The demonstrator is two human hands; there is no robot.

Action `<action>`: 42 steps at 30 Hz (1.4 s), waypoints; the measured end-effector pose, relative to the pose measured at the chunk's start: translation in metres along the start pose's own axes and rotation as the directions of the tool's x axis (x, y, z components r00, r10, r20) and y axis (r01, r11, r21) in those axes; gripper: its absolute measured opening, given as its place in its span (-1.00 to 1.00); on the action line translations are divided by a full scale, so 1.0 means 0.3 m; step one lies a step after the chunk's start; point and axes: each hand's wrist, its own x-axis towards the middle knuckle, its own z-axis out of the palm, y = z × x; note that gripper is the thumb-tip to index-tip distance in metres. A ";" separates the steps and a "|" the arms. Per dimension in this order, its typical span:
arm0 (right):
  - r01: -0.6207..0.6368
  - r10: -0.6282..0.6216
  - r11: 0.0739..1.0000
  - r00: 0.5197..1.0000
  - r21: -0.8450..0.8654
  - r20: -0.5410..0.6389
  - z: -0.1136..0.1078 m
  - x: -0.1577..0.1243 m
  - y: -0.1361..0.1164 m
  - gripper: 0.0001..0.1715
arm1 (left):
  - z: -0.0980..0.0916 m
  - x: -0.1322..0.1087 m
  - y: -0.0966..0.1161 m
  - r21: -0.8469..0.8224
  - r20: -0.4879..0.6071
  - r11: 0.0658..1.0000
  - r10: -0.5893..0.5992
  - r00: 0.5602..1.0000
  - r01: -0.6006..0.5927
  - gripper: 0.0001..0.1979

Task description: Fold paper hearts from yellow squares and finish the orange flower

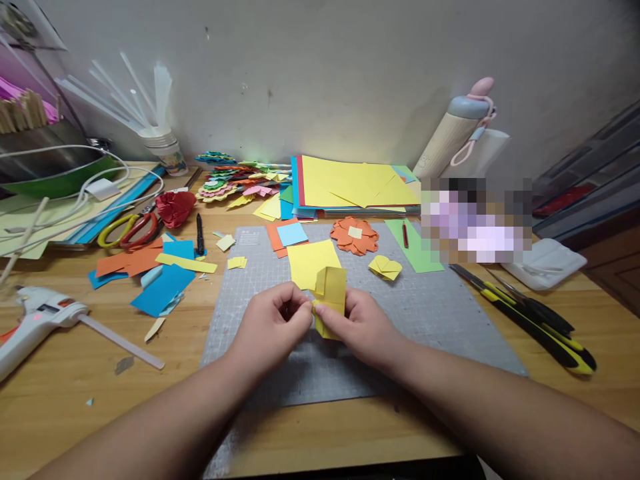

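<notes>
A folded piece of yellow paper (334,293) is held up over the grey cutting mat (260,353). My right hand (373,327) grips it with the thumb across its front. At its left edge my left hand (277,320) pinches the paper between thumb and fingers. Just behind it lies a flat yellow square sheet (310,260). An orange paper flower (355,236) with a pale square centre sits farther back, and a folded yellow paper heart (385,267) rests to the right. Small yellow slips (237,263) lie on the mat's left side.
Blue and orange paper scraps (160,290), scissors (133,227) and a glue gun (45,320) are on the left. Coloured sheets (357,183) are stacked at the back near a leaning bottle (450,133). A black-and-yellow cutter (540,330) lies on the right.
</notes>
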 end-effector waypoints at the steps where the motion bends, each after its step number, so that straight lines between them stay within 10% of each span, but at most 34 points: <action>1: -0.058 0.058 0.996 0.998 0.073 0.008 0.000 0.003 0.002 -0.78 | -0.001 0.002 -0.001 -0.028 0.009 0.999 -0.015 1.000 0.016 -0.89; 21: 0.147 -0.166 0.958 0.984 -0.247 -0.058 0.003 -0.012 0.002 -0.76 | 0.013 -0.009 -0.010 0.119 -0.052 0.992 -0.027 0.998 0.033 -0.87; 30: -0.154 0.139 0.916 0.988 0.370 0.067 -0.015 0.017 -0.001 -0.70 | -0.024 0.027 -0.010 -0.434 0.195 0.878 -0.128 0.973 0.202 -0.79; 42: -0.102 0.075 0.914 0.994 0.392 0.083 -0.011 0.010 -0.022 -0.71 | -0.031 0.034 -0.032 -0.487 0.321 0.813 -0.174 0.931 0.319 -0.77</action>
